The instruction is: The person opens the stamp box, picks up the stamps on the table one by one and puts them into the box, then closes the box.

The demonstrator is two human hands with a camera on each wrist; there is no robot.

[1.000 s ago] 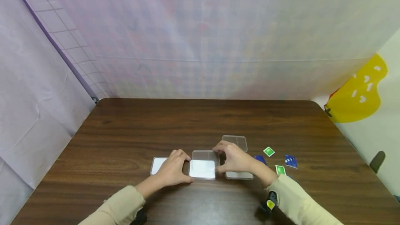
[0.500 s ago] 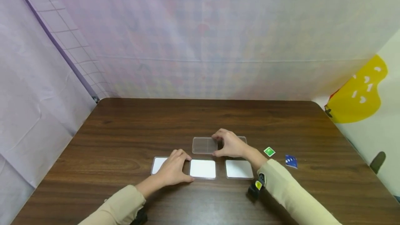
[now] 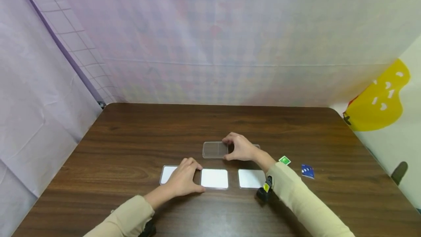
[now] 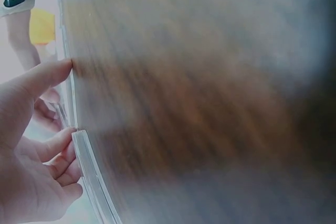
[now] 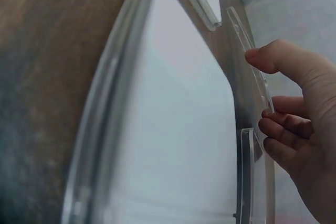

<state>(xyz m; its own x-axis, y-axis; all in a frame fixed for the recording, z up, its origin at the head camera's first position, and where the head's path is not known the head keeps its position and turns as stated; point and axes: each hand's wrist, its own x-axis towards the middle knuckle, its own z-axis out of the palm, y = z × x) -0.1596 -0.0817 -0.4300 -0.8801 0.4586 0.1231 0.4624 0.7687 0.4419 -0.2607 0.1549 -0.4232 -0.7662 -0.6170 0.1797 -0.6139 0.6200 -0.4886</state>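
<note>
Lid: clear lid (image 3: 215,150) lay flat at frame centre, above the row of trays.
Right hand: my right hand (image 3: 241,147) pinched the lid's right edge, thumb and fingers curled.
Left hand: my left hand (image 3: 182,180) rested curled between the left tray (image 3: 166,174) and middle tray (image 3: 214,178), fingertips on their edges.
Right tray: right tray (image 3: 250,178) lay below my right wrist.
Cards: green card (image 3: 284,160) and blue card (image 3: 307,171) lay right of centre on the table (image 3: 131,138).
</note>
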